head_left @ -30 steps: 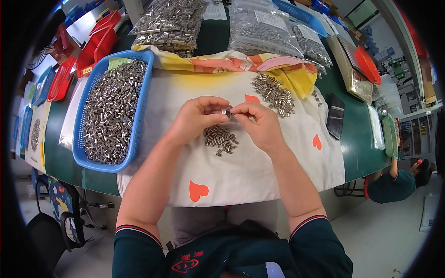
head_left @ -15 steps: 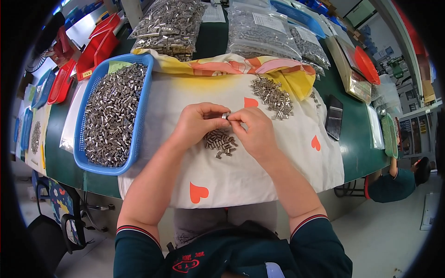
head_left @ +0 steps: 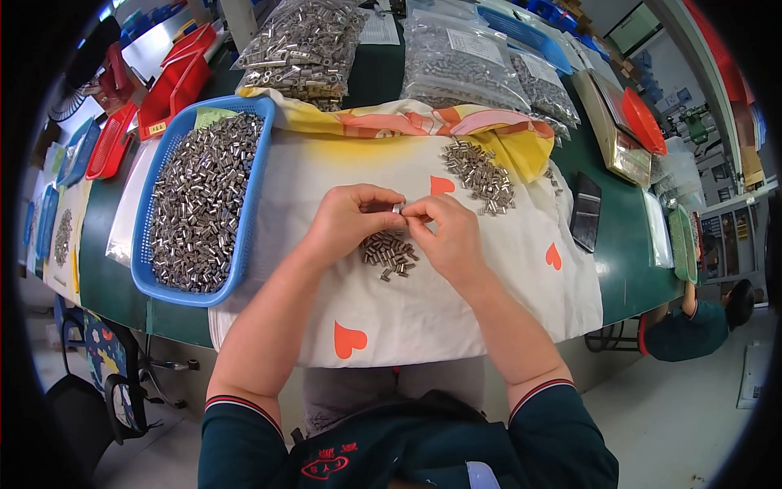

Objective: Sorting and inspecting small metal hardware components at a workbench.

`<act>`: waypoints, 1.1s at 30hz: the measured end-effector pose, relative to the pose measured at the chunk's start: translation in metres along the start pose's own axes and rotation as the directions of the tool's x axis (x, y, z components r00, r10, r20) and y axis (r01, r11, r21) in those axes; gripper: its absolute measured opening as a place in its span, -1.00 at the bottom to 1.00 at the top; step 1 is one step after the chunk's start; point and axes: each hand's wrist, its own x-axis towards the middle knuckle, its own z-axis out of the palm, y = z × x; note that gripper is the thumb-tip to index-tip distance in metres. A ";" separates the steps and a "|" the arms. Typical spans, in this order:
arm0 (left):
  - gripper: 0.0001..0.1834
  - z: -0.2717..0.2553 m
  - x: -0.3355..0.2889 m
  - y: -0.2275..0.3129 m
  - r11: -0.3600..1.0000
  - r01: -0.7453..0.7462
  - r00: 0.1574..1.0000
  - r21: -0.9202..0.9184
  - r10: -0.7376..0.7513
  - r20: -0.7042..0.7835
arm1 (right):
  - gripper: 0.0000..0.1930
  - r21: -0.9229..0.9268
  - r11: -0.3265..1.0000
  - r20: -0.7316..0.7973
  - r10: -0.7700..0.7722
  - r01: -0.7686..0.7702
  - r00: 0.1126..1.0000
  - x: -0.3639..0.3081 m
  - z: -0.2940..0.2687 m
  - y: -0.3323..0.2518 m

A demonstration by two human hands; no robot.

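Above the middle of a white cloth (head_left: 456, 310) printed with hearts, my two hands meet fingertip to fingertip. My left hand (head_left: 352, 216) pinches a small shiny metal sleeve (head_left: 397, 209) between thumb and fingers. Thumb and index finger of my right hand (head_left: 444, 232) close at the same piece from the other side; whether they hold a second part is too small to tell. Just below the hands lies a small heap of metal sleeves (head_left: 389, 254), partly covered by my left hand. Another heap of sleeves (head_left: 482, 175) rests farther back on the right.
A blue basket (head_left: 259, 187) full of sleeves stands at the left. Clear bags of metal parts (head_left: 301, 49) line the back, beside a yellow cloth fold. On the right lie a black phone (head_left: 586, 213) and a scale-like device with a red tray (head_left: 643, 122). Another person sits far right.
Both hands stay together over the small heap, with only slight finger movement around the sleeve. The whole view has shifted very slightly.
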 end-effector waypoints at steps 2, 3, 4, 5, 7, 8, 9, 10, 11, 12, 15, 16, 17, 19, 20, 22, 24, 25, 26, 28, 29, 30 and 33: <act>-0.74 -0.001 -0.001 0.007 0.999 0.027 0.999 0.034 -0.027 0.018 | -0.89 0.066 0.996 0.039 0.063 -0.065 0.997 -0.001 -0.002 0.000; -0.74 -0.001 -0.001 0.009 0.996 0.050 0.998 0.071 -0.053 0.036 | -0.91 0.085 0.991 0.048 0.096 -0.100 0.994 0.000 -0.003 -0.002; -0.74 -0.003 -0.001 0.007 0.996 0.050 0.998 0.071 -0.053 0.034 | -0.92 0.104 0.986 0.057 0.126 -0.131 0.990 0.000 -0.004 -0.004; -0.73 -0.004 0.000 0.004 0.999 0.036 0.998 0.023 -0.037 0.055 | -0.92 0.106 0.986 0.058 0.124 -0.130 0.991 0.001 -0.005 -0.006; -0.72 -0.005 0.001 0.002 0.999 0.021 0.997 -0.024 -0.019 0.077 | -0.90 0.200 0.942 0.119 0.249 -0.269 0.961 0.001 -0.007 -0.006; -0.71 -0.004 0.001 0.002 0.999 0.022 0.997 -0.032 -0.019 0.075 | -0.90 0.201 0.942 0.117 0.249 -0.269 0.961 0.001 -0.008 -0.005; -0.70 -0.004 0.002 0.002 0.999 0.022 0.997 -0.040 -0.019 0.073 | -0.90 0.222 0.934 0.118 0.259 -0.279 0.959 0.001 -0.008 -0.003; -0.70 -0.004 0.001 0.001 0.999 0.022 0.997 -0.038 -0.019 0.074 | -0.89 0.245 0.925 0.121 0.268 -0.290 0.956 0.000 -0.007 -0.001; -0.69 -0.004 0.001 0.000 0.998 0.024 0.996 -0.058 -0.019 0.086 | -0.89 0.247 0.925 0.119 0.268 -0.290 0.956 0.000 -0.008 0.000; -0.68 -0.004 0.000 0.000 0.997 0.026 0.995 -0.078 -0.018 0.099 | -0.89 0.254 0.916 0.128 0.285 -0.309 0.950 0.001 -0.008 0.001; -0.67 -0.001 0.000 0.002 0.999 0.040 0.995 -0.032 -0.037 0.093 | -0.90 0.223 0.919 0.140 0.299 -0.325 0.944 0.001 -0.011 0.001; -0.67 -0.001 0.000 0.003 0.999 0.040 0.995 -0.029 -0.037 0.091 | -0.90 0.185 0.929 0.144 0.296 -0.319 0.944 0.001 -0.011 -0.001; -0.67 -0.002 0.000 0.003 0.999 0.041 0.995 -0.024 -0.039 0.091 | -0.90 0.187 0.929 0.144 0.294 -0.318 0.945 0.001 -0.011 -0.001; -0.67 -0.001 0.000 0.003 0.999 0.043 0.995 -0.018 -0.041 0.090 | -0.91 0.063 0.994 0.052 0.091 -0.094 0.994 0.000 -0.009 -0.001; -0.67 -0.001 0.000 0.003 0.999 0.041 0.996 -0.003 -0.040 0.079 | -0.91 0.063 0.993 0.052 0.092 -0.095 0.994 0.000 -0.008 -0.001; -0.68 0.000 -0.002 0.005 0.999 0.038 0.997 0.013 -0.039 0.068 | -0.92 -0.059 0.998 -0.002 -0.024 0.023 1.000 -0.001 -0.005 -0.004; -0.69 0.002 -0.004 0.008 0.999 0.017 0.999 0.052 -0.018 0.029 | -0.92 -0.009 1.000 0.000 0.027 -0.027 1.000 -0.002 -0.005 -0.005; -0.69 0.002 -0.004 0.007 0.999 0.016 0.999 0.051 -0.018 0.027 | -0.92 0.042 0.996 0.007 0.075 -0.076 0.997 -0.001 -0.005 -0.005; -0.69 0.002 -0.003 0.006 0.999 0.031 0.999 0.034 -0.032 0.037 | -0.92 0.043 0.996 0.009 0.073 -0.074 0.997 -0.001 -0.005 -0.005; -0.69 0.003 -0.003 0.007 0.999 0.046 0.998 0.017 -0.047 0.048 | -0.92 0.020 0.998 -0.012 0.059 -0.058 0.998 -0.002 -0.005 -0.005; -0.69 0.005 -0.003 0.008 0.999 0.047 0.999 0.025 -0.048 0.018 | -0.92 0.019 0.998 -0.013 0.059 -0.059 0.998 -0.002 -0.004 -0.004; -0.68 0.007 -0.004 0.010 0.998 0.048 0.999 0.033 -0.048 -0.011 | -0.92 -0.012 0.999 -0.029 0.039 -0.039 0.999 -0.001 -0.003 -0.003; -0.68 0.004 -0.005 0.013 0.999 0.050 0.999 0.002 -0.050 0.007 | -0.90 0.052 0.995 -0.019 0.083 -0.082 0.996 -0.001 -0.005 -0.004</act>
